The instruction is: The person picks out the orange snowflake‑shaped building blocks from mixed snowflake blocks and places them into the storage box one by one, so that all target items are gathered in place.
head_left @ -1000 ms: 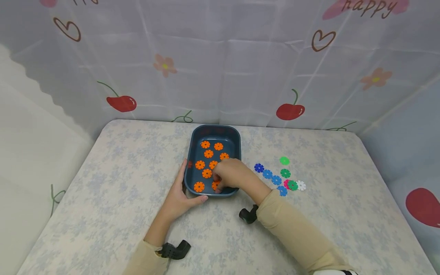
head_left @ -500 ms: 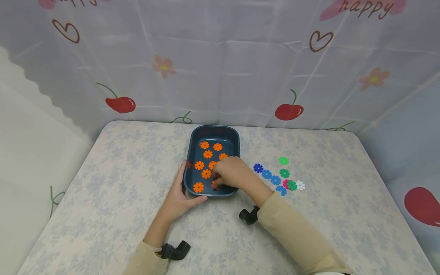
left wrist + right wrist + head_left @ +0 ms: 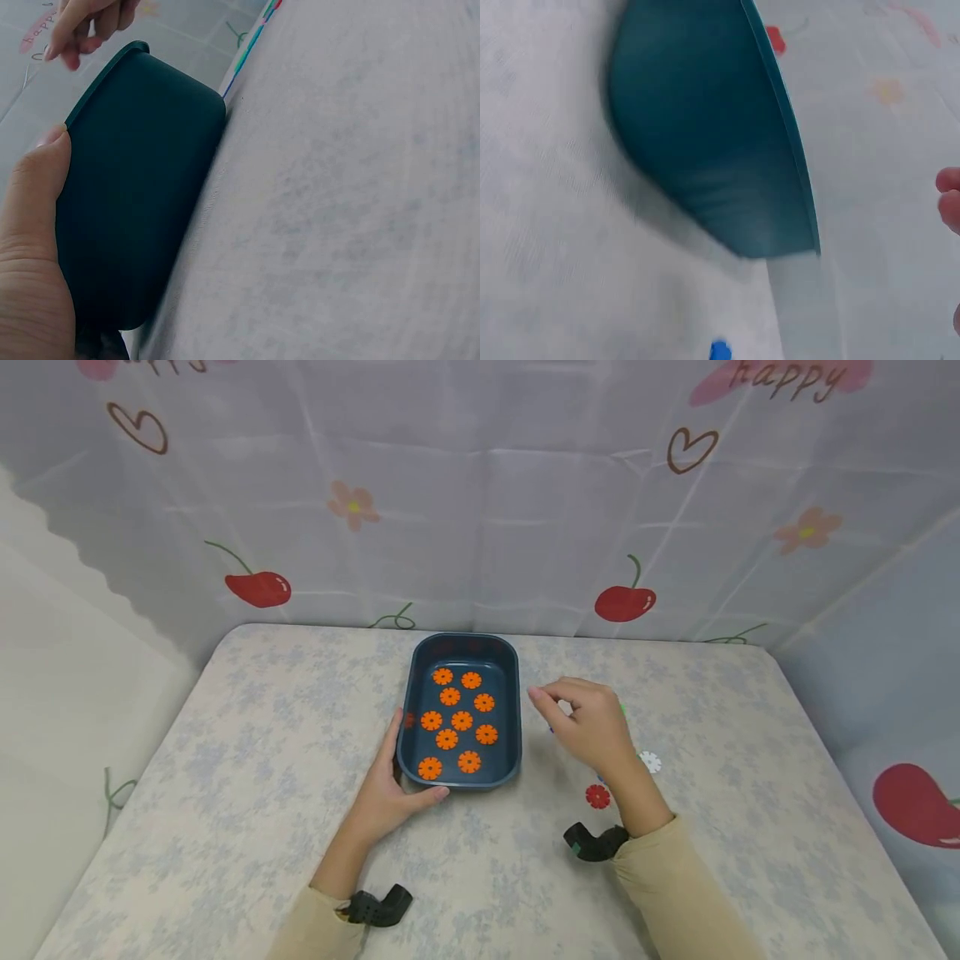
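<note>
A dark blue-green rectangular tray stands on the table with several orange notched plastic discs lying flat inside. My left hand grips its near left corner, fingers along the left side and thumb on the front rim. In the left wrist view the thumb lies against the tray's outer wall. Right of the tray, my right hand hovers with bent fingers and nothing visible between them. Under and beside it lie loose discs, among them a red disc and a white disc; the hand covers most others.
A pale floral cloth covers the table. Behind it hangs a patterned curtain with printed cherries and hearts. Each forearm wears a black wrist camera, one on the left and one on the right.
My right hand has lifted out of the tray and moved right, over the loose discs. The orange disc it touched now lies uncovered in the tray. My left hand keeps its grip.
</note>
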The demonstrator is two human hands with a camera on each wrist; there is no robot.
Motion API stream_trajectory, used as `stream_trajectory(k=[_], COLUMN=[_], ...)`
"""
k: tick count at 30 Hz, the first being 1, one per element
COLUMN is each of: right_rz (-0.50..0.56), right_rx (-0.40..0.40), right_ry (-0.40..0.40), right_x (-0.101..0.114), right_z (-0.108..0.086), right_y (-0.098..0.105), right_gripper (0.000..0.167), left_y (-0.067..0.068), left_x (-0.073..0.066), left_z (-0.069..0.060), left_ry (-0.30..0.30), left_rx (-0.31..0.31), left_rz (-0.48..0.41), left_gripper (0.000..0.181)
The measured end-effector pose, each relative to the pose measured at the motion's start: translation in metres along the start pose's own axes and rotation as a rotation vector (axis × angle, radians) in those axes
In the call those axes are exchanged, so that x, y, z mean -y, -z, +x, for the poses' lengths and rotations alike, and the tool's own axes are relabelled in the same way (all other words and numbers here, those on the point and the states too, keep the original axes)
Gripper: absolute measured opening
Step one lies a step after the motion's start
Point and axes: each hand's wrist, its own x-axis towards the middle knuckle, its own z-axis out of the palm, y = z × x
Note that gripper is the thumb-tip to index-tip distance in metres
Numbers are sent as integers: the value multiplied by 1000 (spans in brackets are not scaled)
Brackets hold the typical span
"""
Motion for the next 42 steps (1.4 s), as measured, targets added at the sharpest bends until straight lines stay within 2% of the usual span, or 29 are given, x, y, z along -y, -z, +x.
stream_trajectory(k=[3,9,15,19,25,30,35,42], right_rz=[1,69,142,161,143,144,49,-90], right_rx=[-107,-293,-372,-358,-317,-271,-200,-106], right_ry=[-18,-76,-161,-186,-196,-200,-221,-217], right_x=[-11,-28,-24,-20,-37,-39,-33,-25], right_z=[-11,-30,-37,-37,-43,-46,-48,-48], right_y=[7,5,1,-3,-13,-19,-23,-24], right_gripper=[14,16,25,26,26,30,28,18], left_y=[1,5,7,7,5,4,5,7], left_x=[0,1,4,5,5,5,5,7], left_z=[0,1,3,3,5,6,6,5], left_ry=[13,11,8,3,-1,-3,5,-19], left_rx=[-2,1,3,4,0,4,7,13], left_rz=[2,5,0,-14,-16,-15,-15,-12], left_gripper=[124,123,122,118,117,118,118,113])
